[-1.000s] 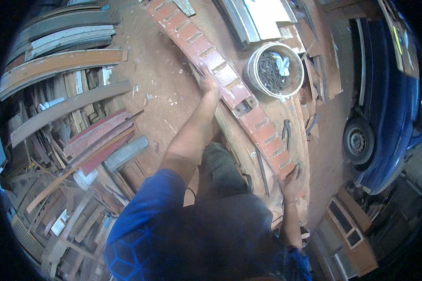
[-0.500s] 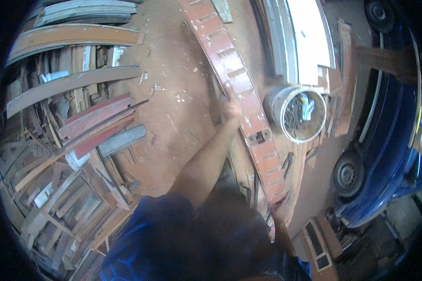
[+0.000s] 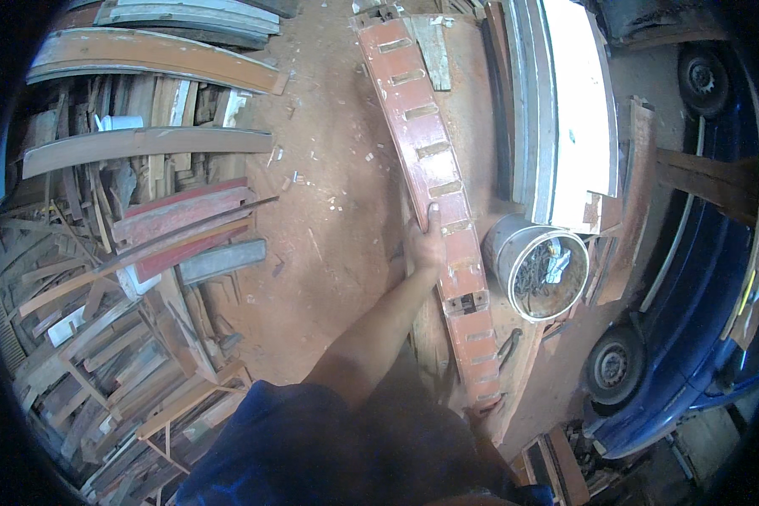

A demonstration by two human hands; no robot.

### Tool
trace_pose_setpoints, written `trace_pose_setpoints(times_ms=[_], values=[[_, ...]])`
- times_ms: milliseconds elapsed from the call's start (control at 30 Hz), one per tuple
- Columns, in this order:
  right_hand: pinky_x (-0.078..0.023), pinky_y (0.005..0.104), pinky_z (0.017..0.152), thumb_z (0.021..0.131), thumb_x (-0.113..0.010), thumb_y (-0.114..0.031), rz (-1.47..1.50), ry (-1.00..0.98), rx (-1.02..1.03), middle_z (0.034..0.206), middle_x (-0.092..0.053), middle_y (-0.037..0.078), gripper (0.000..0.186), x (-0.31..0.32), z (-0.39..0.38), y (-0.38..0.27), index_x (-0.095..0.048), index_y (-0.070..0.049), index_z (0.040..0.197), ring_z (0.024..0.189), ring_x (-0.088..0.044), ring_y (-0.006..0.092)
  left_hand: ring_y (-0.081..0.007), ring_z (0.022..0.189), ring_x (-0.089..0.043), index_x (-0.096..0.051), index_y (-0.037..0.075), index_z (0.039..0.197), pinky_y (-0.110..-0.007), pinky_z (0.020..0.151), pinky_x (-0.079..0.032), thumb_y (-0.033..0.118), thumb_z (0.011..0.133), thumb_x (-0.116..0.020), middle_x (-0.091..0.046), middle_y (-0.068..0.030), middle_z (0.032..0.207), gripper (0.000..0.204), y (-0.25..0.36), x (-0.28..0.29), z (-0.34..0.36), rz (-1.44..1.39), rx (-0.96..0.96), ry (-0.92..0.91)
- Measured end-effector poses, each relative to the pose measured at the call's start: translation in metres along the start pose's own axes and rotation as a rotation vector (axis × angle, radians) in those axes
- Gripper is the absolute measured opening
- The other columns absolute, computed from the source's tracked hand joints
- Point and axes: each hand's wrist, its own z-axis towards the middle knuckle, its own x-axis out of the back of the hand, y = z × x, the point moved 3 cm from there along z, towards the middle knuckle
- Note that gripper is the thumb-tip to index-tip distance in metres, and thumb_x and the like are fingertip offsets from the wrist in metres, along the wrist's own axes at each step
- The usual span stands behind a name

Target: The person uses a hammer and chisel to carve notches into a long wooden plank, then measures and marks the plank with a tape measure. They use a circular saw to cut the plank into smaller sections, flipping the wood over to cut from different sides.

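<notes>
A long reddish-brown wooden board (image 3: 433,165) with a row of cut slots stretches away from me, its far end leaning left. About midway along it, my left hand (image 3: 428,246) is closed around the left edge, thumb on the upper face. At the near end my right hand (image 3: 487,411) grips the board; most of that hand is hidden by shadow and my body. Under the board lies a pale wooden plank (image 3: 523,371). A dark curved tool (image 3: 509,344) rests on this plank, just right of the board.
A white bucket (image 3: 501,250) with dark small pieces inside stands close on the right. Long white and grey boards (image 3: 548,110) lie beyond it. A blue vehicle (image 3: 687,312) is at the far right. Piled scrap timber (image 3: 135,337) fills the left side.
The view has shifted, bringing the board's far end into sight. The board looks turned slightly more straight ahead. Both hands keep about the same places on it.
</notes>
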Motion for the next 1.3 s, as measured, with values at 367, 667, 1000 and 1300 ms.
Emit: trace_pose_setpoints(times_ms=[367,667,1000,1300], values=[[-0.035,0.056,0.113,0.052,-0.099,-0.045,-0.013,0.004,-0.05,0.155,-0.033,0.034,0.146,0.011,-0.007,-0.026,-0.012,-0.001,0.161,0.14,-0.038,0.0509,-0.0232,0.107,-0.067,-0.066,-0.005,0.123,-0.037,0.095,-0.049,0.038,0.102,-0.061,-0.072,-0.0154,0.116,0.049,0.041,0.009,-0.011,-0.143,0.046,-0.159],[-0.042,0.0482,0.11,0.062,-0.096,-0.037,-0.041,-0.052,0.056,0.147,-0.046,0.028,0.126,0.017,0.005,-0.001,-0.023,0.004,0.156,0.133,-0.049,0.0414,-0.0351,0.108,-0.068,-0.069,-0.004,0.119,-0.042,0.096,-0.049,0.048,0.099,-0.062,-0.073,-0.0224,0.113,0.057,0.029,0.013,-0.013,-0.075,0.067,-0.065],[-0.051,0.0435,0.095,0.066,-0.093,-0.032,0.264,-0.364,0.25,0.118,-0.066,0.02,0.088,0.046,0.043,-0.02,-0.049,0.004,0.132,0.112,-0.064,0.0328,-0.0366,0.136,-0.049,-0.036,0.007,0.156,-0.049,0.114,-0.038,0.083,0.092,-0.036,-0.046,-0.0232,0.152,0.099,-0.045,-0.004,0.036,-0.108,0.371,-0.494],[-0.051,0.0488,0.091,0.072,-0.088,-0.035,0.137,0.039,0.104,0.114,-0.063,0.03,0.078,0.021,-0.117,-0.087,-0.05,0.004,0.129,0.107,-0.062,0.0466,-0.0398,0.14,-0.041,-0.029,0.014,0.159,-0.059,0.11,-0.039,0.093,0.082,-0.037,-0.031,-0.0168,0.161,0.111,0.068,0.058,-0.044,-0.342,0.436,-0.739]])
